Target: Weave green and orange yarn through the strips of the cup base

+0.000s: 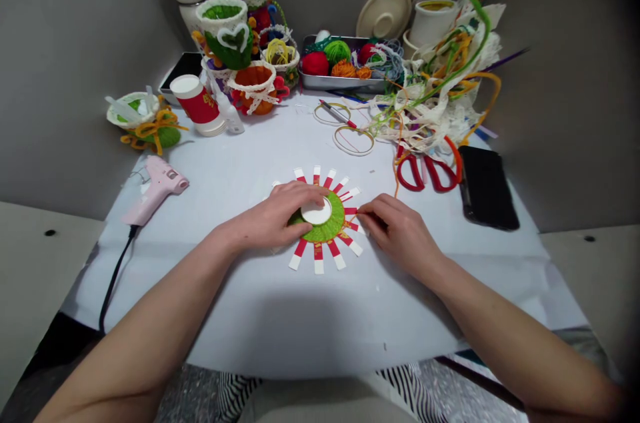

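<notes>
A flat paper cup cut into red and white strips (319, 255) is spread out like a sun on the white table. Green yarn (334, 226) is wound in a ring around its white round centre (318, 211). My left hand (280, 213) lies over the left part of the ring, its fingers spread and pressing on the centre and the yarn. At the right edge, my right hand (393, 226) pinches orange yarn (397, 173) between thumb and fingertips beside the strips. That yarn runs up toward the pile at the back right.
On the left are a pink glue gun (156, 190) and a red-white cup (200, 105). Decorated yarn cups (227, 33) and a tray of yarn balls (345, 82) stand behind. To the right are red scissors (440, 174), a black phone (489, 188) and a lace pile (430, 116).
</notes>
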`<state>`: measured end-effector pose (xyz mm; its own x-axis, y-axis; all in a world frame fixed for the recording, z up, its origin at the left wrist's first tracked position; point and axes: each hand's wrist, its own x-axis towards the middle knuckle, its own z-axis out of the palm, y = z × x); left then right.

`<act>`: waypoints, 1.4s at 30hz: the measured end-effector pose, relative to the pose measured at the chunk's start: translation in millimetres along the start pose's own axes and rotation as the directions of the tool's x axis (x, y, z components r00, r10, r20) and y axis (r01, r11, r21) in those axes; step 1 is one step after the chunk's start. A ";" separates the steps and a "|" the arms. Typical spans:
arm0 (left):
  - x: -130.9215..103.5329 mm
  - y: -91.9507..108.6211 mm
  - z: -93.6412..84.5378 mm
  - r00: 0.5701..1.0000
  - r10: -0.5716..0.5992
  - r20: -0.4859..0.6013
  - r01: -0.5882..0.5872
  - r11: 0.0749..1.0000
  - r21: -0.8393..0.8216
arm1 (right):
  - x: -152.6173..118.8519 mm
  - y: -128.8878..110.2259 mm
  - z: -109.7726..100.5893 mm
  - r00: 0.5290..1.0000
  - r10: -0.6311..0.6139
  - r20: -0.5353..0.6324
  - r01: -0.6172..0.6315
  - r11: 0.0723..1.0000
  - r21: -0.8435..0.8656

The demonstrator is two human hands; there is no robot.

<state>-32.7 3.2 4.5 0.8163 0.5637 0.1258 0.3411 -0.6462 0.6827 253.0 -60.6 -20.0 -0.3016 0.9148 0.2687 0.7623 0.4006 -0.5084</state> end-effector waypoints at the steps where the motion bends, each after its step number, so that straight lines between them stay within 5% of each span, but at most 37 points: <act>1: 0.3 1.4 1.5 1.000 -0.015 -0.015 0.015 1.000 0.007 | 0.0 0.2 0.3 1.000 0.003 -0.001 -0.003 1.000 0.005; 7: 7.0 6.9 13.7 0.980 -0.138 -0.144 0.142 0.990 0.018 | 0.6 0.5 1.5 1.000 0.008 -0.018 -0.008 0.999 0.036; 12: 7.7 8.4 14.2 0.984 -0.084 -0.157 0.094 0.994 0.061 | 0.9 -1.6 -0.2 1.000 -0.009 -0.027 0.011 0.998 0.057; 22: 3.7 -0.8 10.1 0.998 -0.002 -0.056 0.006 0.998 0.066 | -14.0 -10.4 -11.4 0.979 -0.202 -0.029 0.203 0.978 0.041; 32: 3.7 -3.3 9.6 0.998 0.002 -0.061 -0.001 1.000 0.018 | -55.6 -16.0 -18.5 0.956 -0.288 0.061 0.293 0.948 -0.126; 42: 4.6 -3.5 7.7 0.999 -0.002 -0.042 0.002 1.000 0.011 | -56.5 -17.0 -25.7 0.945 -0.300 0.134 0.320 0.931 -0.177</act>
<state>-26.5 4.1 -2.8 0.7956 0.5857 0.1548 0.3480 -0.6509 0.6747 271.8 -120.4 -5.5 -0.5900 0.7510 0.2963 0.7143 0.6567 -0.2421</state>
